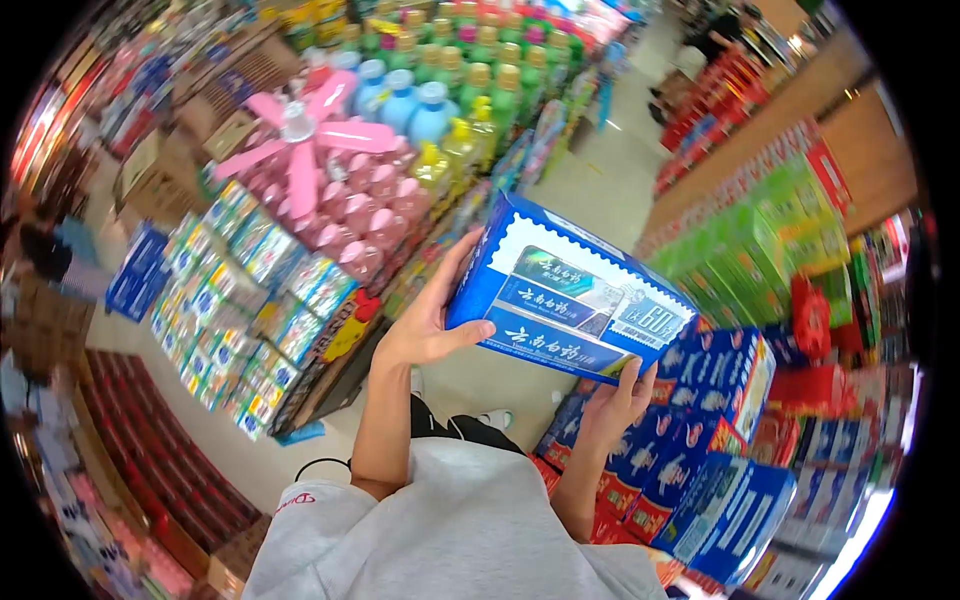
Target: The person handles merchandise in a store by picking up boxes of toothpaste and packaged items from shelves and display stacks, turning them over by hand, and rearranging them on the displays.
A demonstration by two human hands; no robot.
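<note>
Between my two hands is a blue toothpaste gift box (555,300), tilted, with several toothpaste packs showing on its front and a "60" label at one corner. My left hand (430,322) grips its left end, thumb lying over the front face and fingers behind. At the lower right corner, my right hand (618,405) holds the box's bottom edge with its thumb on the front; the other fingers are partly hidden. Below and to the right of my right hand, stacked blue boxes (655,440) stand close by.
A display of small cartons (245,300) and pink bottles (365,215) stands to the left, with a pink fan-like decoration (305,140) above. Green boxes (755,245) are stacked at the right. A pale floor aisle (610,170) runs ahead. A person (715,40) is far off.
</note>
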